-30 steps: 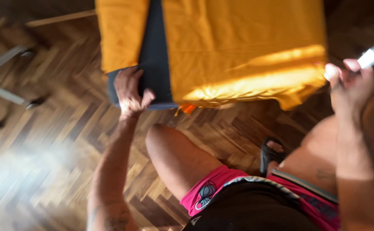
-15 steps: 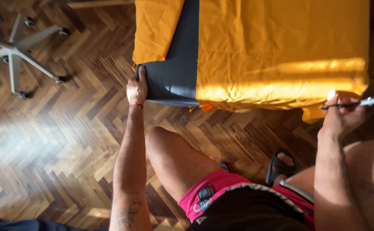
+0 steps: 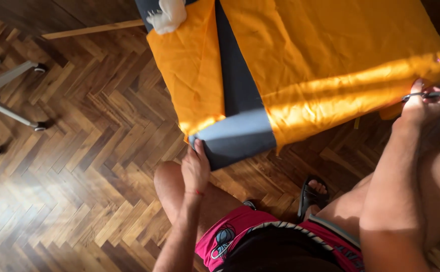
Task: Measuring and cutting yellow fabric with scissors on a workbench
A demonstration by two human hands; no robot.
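Orange fabric — both hands gripping

View: looking straight down from the head at the person's own arms, legs and a wooden floor.
Left hand: fingers grip the near corner of a dark grey board, touching its edge.
Right hand: closed around a thin metal tool at the right edge of the orange fabric; the tool's kind cannot be told.
Orange fabric: draped over the board in 2 spans, with a grey strip bare between them; sunlight crosses its near edge.
White wad: lies at the fabric's far left corner.
Floor: herringbone parquet.
Chair base: grey, with castors, far left.
Wooden slat: on the floor, near the board's far end.
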